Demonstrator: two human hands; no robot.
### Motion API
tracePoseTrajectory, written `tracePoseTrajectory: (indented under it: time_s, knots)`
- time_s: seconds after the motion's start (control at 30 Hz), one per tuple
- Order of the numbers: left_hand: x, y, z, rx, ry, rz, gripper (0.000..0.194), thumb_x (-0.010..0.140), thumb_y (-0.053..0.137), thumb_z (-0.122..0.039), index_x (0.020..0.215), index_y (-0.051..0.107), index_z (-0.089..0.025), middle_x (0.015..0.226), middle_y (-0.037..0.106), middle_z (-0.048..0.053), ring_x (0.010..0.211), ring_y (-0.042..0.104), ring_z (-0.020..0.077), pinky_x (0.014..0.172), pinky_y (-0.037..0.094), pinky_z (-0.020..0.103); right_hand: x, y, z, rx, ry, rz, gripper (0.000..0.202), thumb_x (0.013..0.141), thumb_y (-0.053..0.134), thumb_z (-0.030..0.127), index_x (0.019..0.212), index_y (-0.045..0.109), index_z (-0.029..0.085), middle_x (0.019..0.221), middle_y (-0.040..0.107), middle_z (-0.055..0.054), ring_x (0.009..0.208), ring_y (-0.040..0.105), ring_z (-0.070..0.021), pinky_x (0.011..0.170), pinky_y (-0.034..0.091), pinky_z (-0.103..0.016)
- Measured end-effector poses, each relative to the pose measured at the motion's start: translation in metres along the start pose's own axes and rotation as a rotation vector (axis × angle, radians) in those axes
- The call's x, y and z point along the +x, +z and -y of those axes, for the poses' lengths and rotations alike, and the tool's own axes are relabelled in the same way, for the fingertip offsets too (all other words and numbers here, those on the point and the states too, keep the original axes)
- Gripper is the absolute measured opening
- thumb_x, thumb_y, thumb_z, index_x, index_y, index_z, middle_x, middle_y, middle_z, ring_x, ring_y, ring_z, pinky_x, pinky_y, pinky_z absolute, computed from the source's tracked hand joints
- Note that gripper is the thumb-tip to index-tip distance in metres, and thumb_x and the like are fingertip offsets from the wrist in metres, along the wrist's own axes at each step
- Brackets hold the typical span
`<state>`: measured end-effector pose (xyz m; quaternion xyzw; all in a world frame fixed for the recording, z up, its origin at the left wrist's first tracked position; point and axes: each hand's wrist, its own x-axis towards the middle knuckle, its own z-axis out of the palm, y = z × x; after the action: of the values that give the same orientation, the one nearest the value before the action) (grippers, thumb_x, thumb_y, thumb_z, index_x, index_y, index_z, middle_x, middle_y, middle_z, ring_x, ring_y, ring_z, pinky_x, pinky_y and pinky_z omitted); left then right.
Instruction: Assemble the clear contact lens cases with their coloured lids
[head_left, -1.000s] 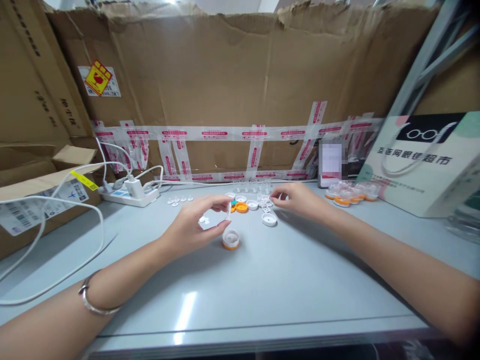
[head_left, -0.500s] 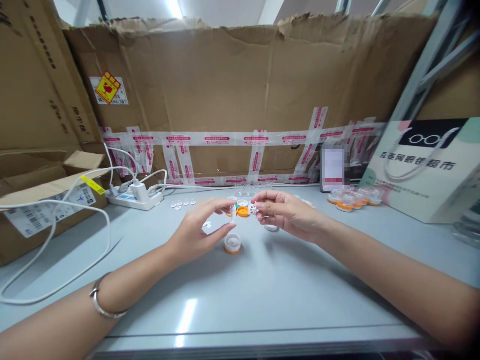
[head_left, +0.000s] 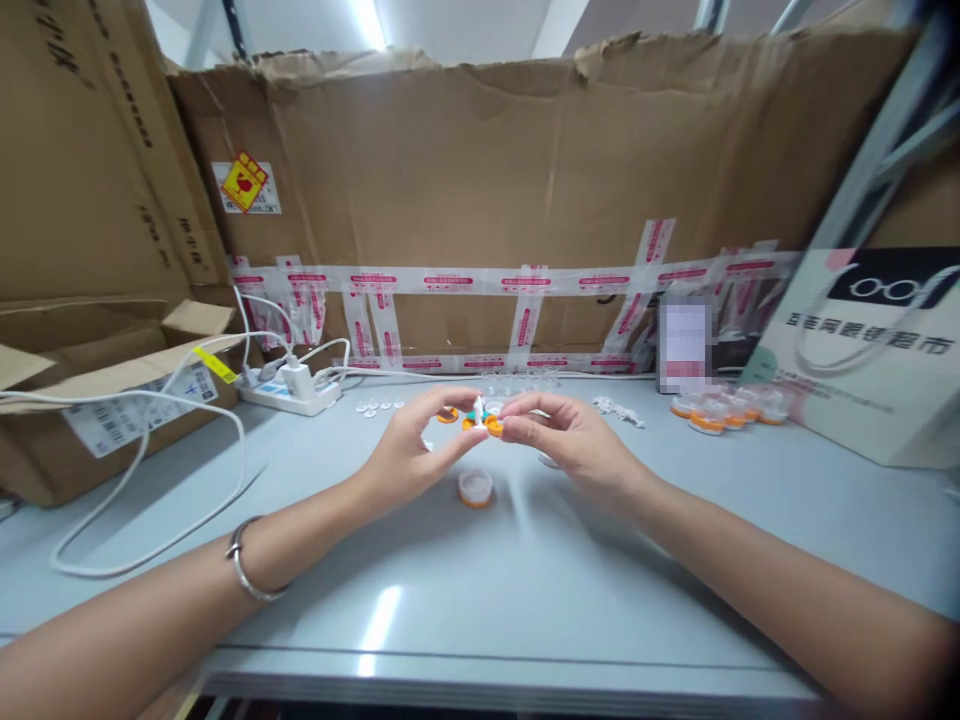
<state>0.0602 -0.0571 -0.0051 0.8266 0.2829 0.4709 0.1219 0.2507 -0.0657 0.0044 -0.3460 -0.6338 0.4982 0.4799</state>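
Observation:
Between the thumb and index finger of my left hand [head_left: 401, 445] is a small white plastic piece [head_left: 480, 413], turned edge-on and upright. My right hand [head_left: 581, 440] is closed in a pinch close beside it; whatever its fingertips hold is hidden. Just behind the fingertips lie orange round parts [head_left: 448, 414] and a bit of green, partly covered by my hands. On the table below my hands stands a round clear cup with an orange base [head_left: 475, 489]. A white round part [head_left: 548, 460] shows partly under my right hand.
Small white discs [head_left: 372, 407] lie at the left, near a power strip [head_left: 300, 398] and cable. White lacy pieces [head_left: 618, 411] sit at the right. Farther right are several orange-based clear cups [head_left: 731, 408], a phone [head_left: 684, 345] and a paper bag [head_left: 862, 370]. Cardboard boxes [head_left: 480, 170] wall the back.
The camera view has shifted, moving the scene rightward. My right hand has come closer to my left, and the white lacy piece at its fingertips no longer shows. The left hand's piece looks thinner.

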Motion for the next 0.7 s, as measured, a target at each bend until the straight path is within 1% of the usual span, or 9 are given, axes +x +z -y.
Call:
tracePoseTrajectory:
  time_s: [0.13,0.23,0.3,0.4,0.5,0.6,0.7]
  knots:
    - [0.005,-0.003,-0.025,0.047,-0.08,0.083,0.025,0.079,0.058,-0.028,0.102,0.057,-0.019,0.097,0.063,0.005,0.085,0.059,0.0153,0.075,0.049,0.031,-0.006,0.0,0.003,-0.11,-0.108,-0.017,0.015,0.068,0.067,0.036,0.076,0.066,0.022,0.093,0.064,-0.002,0.09,0.059,-0.0176,0.084,0.045,-0.035]
    - [0.004,-0.003,-0.042,0.115,-0.096,0.096,0.024,0.078,0.059,-0.026,0.1,0.058,-0.02,0.094,0.064,0.003,0.084,0.059,0.0154,0.072,0.049,0.029,-0.01,0.001,0.002,-0.214,-0.194,-0.061,0.011,0.07,0.066,0.033,0.075,0.068,0.024,0.094,0.064,-0.003,0.093,0.058,-0.0186,0.085,0.045,-0.036]
    - [0.001,-0.002,-0.048,0.136,-0.093,0.068,0.023,0.077,0.06,-0.023,0.1,0.058,-0.02,0.091,0.064,0.002,0.083,0.059,0.0145,0.073,0.048,0.028,-0.013,0.004,0.0,-0.241,-0.244,-0.076,0.009,0.07,0.065,0.031,0.077,0.069,0.025,0.094,0.064,-0.003,0.093,0.058,-0.0185,0.085,0.046,-0.036]
    - [-0.005,0.001,-0.05,0.129,-0.083,0.003,0.026,0.077,0.062,-0.021,0.102,0.058,-0.02,0.09,0.064,0.001,0.08,0.058,0.0132,0.074,0.048,0.028,-0.017,0.008,-0.001,-0.248,-0.297,-0.094,0.008,0.073,0.063,0.026,0.079,0.068,0.025,0.092,0.065,-0.003,0.093,0.059,-0.0177,0.084,0.047,-0.036]
    - [-0.011,0.006,-0.047,0.091,-0.076,-0.018,0.027,0.078,0.06,-0.022,0.105,0.056,-0.021,0.094,0.063,0.002,0.079,0.059,0.0125,0.072,0.05,0.027,-0.02,0.012,-0.002,-0.25,-0.299,-0.115,0.009,0.074,0.062,0.023,0.08,0.069,0.025,0.093,0.066,-0.003,0.093,0.059,-0.0174,0.083,0.048,-0.034]
    - [-0.014,0.011,-0.042,0.126,-0.034,-0.041,0.028,0.079,0.059,-0.021,0.107,0.055,-0.02,0.095,0.062,0.004,0.08,0.058,0.0133,0.073,0.05,0.029,-0.021,0.014,-0.004,-0.177,-0.246,-0.116,0.013,0.073,0.063,0.024,0.085,0.068,0.024,0.095,0.067,-0.002,0.092,0.061,-0.0173,0.083,0.048,-0.034]
    - [-0.014,0.013,-0.038,0.196,0.033,-0.062,0.029,0.079,0.058,-0.019,0.108,0.054,-0.019,0.096,0.061,0.005,0.082,0.058,0.0141,0.074,0.05,0.03,-0.021,0.015,-0.005,-0.057,-0.158,-0.092,0.019,0.072,0.064,0.024,0.091,0.067,0.023,0.099,0.067,-0.003,0.093,0.061,-0.0173,0.087,0.046,-0.035]
